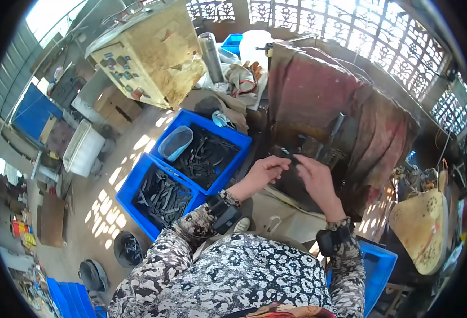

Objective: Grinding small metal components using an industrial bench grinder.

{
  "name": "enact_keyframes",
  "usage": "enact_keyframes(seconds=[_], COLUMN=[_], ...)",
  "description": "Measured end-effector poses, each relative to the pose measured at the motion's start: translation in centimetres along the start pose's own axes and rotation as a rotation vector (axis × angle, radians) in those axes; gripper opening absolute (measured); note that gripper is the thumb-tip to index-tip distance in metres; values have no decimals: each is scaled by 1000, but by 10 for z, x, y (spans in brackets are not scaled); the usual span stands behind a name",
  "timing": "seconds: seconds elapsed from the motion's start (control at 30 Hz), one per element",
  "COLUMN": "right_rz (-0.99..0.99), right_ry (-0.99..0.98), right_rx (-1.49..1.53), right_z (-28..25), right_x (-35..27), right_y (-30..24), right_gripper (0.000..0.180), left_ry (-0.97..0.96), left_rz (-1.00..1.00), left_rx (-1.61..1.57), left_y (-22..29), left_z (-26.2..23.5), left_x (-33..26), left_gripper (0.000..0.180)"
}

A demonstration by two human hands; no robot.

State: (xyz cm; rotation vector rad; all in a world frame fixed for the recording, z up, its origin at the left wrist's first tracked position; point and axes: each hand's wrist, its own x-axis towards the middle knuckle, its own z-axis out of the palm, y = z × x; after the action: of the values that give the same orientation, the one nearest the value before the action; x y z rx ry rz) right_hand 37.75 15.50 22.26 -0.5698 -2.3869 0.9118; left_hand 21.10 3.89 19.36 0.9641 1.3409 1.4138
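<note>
In front of me, my left hand [264,174] and my right hand [317,179] come close together, fingers pinched. Between their fingertips is a small dark strip [291,157] with a bright glint at one end; its exact kind is too small to make out. Both hands are at the near side of a machine [313,146] with a dark, dirty recess, draped with reddish-brown cloth [318,79]. Left of my left hand stand two blue bins, a far one [240,139] and a near one [125,197], both holding many dark strips [164,199].
A clear plastic scoop [176,142] lies in the far bin. A dark bucket [129,249] with pieces stands on the floor at left. Beside my right forearm is another blue bin [376,270], with a worn stool seat [419,230] further right. A yellowish control cabinet [154,53] rises behind.
</note>
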Motion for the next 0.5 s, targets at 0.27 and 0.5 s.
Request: enact_keyframes(seconds=[0.27,0.5], right_rz=[-54,-162], right_ry=[-109,-248], right_rx=[-59,-104], right_z=[41,40], right_x=[-3,13], right_y=[-23,-48], right_gripper=[37,40], left_ry=[106,214], left_rz=[-106,-110], left_rx=[-157,-267], left_y=[-3,4], left_z=[-9,-33], left_x=[-27,-46], left_gripper=[24,28])
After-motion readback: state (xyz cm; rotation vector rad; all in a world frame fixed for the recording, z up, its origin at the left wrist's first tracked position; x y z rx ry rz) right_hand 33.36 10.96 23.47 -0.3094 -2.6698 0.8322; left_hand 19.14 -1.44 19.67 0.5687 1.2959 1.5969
